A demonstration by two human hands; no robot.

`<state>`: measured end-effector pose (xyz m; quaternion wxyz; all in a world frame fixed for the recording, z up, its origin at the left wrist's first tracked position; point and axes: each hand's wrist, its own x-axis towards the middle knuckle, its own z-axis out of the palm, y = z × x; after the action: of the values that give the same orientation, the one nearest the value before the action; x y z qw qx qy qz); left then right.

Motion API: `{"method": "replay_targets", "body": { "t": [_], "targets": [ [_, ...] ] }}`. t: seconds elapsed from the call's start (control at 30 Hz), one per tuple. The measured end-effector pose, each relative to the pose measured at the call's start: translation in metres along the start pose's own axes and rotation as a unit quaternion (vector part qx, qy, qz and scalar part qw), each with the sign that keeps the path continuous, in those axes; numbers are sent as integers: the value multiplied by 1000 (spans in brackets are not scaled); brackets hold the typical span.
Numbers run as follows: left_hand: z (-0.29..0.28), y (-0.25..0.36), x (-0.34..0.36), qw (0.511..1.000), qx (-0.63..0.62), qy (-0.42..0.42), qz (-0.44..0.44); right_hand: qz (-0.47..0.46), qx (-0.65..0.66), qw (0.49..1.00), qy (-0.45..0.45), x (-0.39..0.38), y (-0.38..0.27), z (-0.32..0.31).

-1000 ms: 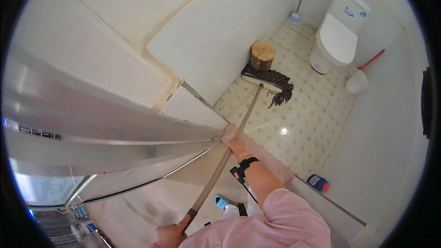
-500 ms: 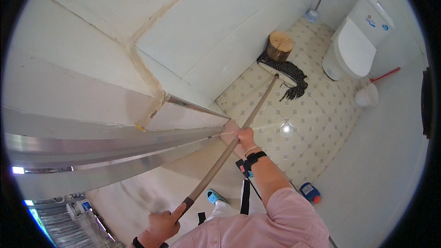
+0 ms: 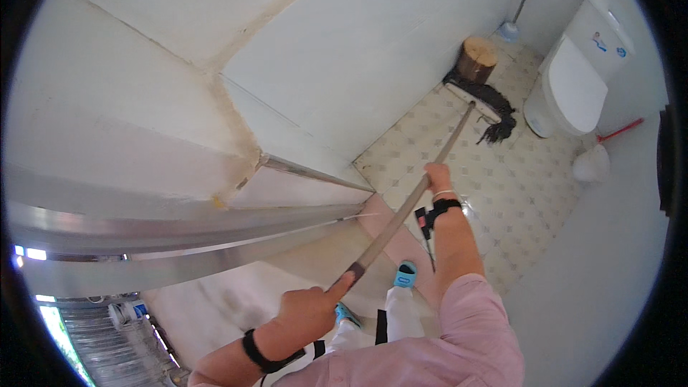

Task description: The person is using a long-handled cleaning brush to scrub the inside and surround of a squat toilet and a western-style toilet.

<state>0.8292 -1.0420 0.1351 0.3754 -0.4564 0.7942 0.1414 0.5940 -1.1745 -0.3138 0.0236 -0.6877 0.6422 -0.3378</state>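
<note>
A mop (image 3: 401,216) runs slantwise from my body to the far part of the tiled floor. Its dark, stringy head (image 3: 494,100) lies flat, beside the foot of a round wood stump (image 3: 478,59). My left hand (image 3: 307,313) wraps round the upper end of the handle, thumb laid along its dark grip. Farther down the pole, my right hand (image 3: 438,175) is closed round it. Both wrists wear black bands.
A white toilet (image 3: 566,89) stands at the far right, with a toilet brush (image 3: 510,29) in the back corner. Near the right wall is a white bin (image 3: 591,165) with a red-handled tool (image 3: 620,130). A door frame edge (image 3: 315,172) juts out at left, beside the pink threshold (image 3: 380,226).
Both hands have moved forward with the mop, still gripping it. One blue-slippered foot has stepped to the threshold. The view has shifted, and the blue bottle at lower right is no longer visible.
</note>
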Motion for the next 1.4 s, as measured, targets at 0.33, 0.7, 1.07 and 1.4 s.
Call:
{"method": "replay_targets", "body": {
  "t": [0.33,0.7,1.07,1.4],
  "targets": [
    [21,-7,-23,1000,19,-13,20,525,351,764,-130,9,-16,-8],
    [143,-122,-147,999,-9,-31,-13,39,-50,965,-253,-48,-229,22],
    [198,-214,-281,997,-65,47,-9,533,545,640,-92,-98,-435,-3],
    [223,-216,-277,995,-12,97,-34,518,489,701,-38,-75,-408,-38]
  ]
}}
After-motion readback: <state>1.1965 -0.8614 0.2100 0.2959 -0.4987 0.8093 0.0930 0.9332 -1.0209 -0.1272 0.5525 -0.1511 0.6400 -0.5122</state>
